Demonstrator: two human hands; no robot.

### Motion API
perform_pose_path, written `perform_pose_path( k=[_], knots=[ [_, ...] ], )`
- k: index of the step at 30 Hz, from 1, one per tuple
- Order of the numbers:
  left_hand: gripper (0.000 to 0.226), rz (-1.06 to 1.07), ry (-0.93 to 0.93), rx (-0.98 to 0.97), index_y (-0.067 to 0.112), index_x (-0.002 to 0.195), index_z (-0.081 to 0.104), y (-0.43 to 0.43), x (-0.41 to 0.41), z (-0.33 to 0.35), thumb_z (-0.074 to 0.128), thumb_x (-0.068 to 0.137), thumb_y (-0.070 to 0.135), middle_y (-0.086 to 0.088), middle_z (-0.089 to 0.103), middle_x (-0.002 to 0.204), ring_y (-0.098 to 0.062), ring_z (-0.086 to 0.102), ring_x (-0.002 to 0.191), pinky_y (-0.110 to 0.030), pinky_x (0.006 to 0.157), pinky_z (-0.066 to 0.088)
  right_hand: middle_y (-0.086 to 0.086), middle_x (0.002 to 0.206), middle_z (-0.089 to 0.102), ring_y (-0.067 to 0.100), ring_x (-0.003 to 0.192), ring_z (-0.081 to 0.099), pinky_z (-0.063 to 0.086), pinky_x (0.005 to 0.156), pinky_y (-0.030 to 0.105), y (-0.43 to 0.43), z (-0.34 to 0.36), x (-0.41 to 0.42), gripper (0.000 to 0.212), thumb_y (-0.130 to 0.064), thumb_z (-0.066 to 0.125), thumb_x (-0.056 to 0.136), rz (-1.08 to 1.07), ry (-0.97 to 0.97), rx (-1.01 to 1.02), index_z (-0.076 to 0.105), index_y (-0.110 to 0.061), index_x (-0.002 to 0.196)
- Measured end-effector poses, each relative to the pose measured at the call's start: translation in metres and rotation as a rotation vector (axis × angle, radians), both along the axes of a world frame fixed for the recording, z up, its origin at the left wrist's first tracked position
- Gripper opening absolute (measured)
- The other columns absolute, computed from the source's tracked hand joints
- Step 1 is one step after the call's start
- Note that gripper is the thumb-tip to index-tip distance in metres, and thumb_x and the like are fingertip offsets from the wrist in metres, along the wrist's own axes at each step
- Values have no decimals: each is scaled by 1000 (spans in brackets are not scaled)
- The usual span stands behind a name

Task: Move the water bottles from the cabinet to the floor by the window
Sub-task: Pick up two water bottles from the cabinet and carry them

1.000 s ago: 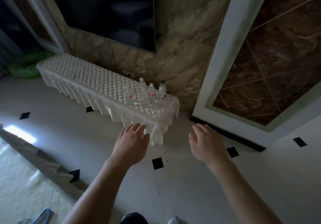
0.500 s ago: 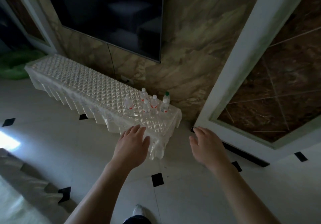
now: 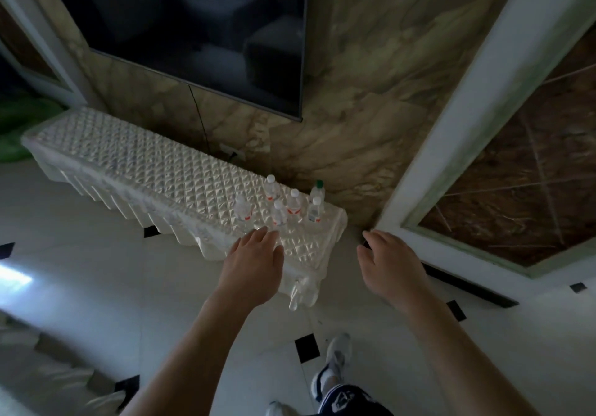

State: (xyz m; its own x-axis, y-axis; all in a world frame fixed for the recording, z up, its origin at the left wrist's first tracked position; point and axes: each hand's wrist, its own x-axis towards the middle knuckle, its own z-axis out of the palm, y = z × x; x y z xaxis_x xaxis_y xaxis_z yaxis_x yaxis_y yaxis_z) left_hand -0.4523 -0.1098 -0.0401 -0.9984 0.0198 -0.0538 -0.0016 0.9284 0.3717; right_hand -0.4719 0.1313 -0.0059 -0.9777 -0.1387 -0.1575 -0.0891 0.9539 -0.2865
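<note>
One wide-angle camera on our head looks forward and down, close upon the long white quilt-covered cabinet (image 3: 154,170).

Dim and slightly soft throughout; bright glare patch on floor (image 3: 14,278) at left; wide-angle bending toward edges.

Water bottles (image 3: 283,206) stand clustered on the right end of the cabinet (image 3: 145,160), which runs along the wall (image 3: 371,77) below the television (image 3: 193,28); the left hand (image 3: 254,260) hovers before the bottles, the right hand (image 3: 390,264) beyond the cabinet's right end, above the floor (image 3: 96,270).
</note>
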Motion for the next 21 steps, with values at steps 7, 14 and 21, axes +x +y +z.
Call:
perform_pose_path(
  k=[7, 14, 21],
  knots=[
    [44, 17, -20, -58, 19, 137, 46, 9, -71, -4, 32, 99, 36, -2, 48, 144, -21, 41, 134, -40, 112, 34, 2, 145, 48, 18, 134, 42, 32, 112, 35, 9, -20, -77, 46, -37, 34, 102, 2, -17, -33, 45, -15, 142],
    [48, 92, -59, -57, 19, 138, 47, 21, -146, -17, 29, 97, 39, -2, 49, 143, -21, 43, 133, -41, 110, 36, 4, 141, 52, 20, 126, 49, 39, 105, 36, 21, -38, -158, 42, -33, 33, 102, 63, -32, -16, 50, -15, 135],
    [41, 171, -86, -38, 18, 135, 49, 18, -186, -30, 38, 99, 34, 0, 54, 137, -19, 48, 126, -37, 105, 38, 1, 118, 61, 18, 104, 55, 45, 89, 35, 23, -61, -221, 29, -31, 38, 99, 133, -45, -59, 59, -16, 113]
  ],
)
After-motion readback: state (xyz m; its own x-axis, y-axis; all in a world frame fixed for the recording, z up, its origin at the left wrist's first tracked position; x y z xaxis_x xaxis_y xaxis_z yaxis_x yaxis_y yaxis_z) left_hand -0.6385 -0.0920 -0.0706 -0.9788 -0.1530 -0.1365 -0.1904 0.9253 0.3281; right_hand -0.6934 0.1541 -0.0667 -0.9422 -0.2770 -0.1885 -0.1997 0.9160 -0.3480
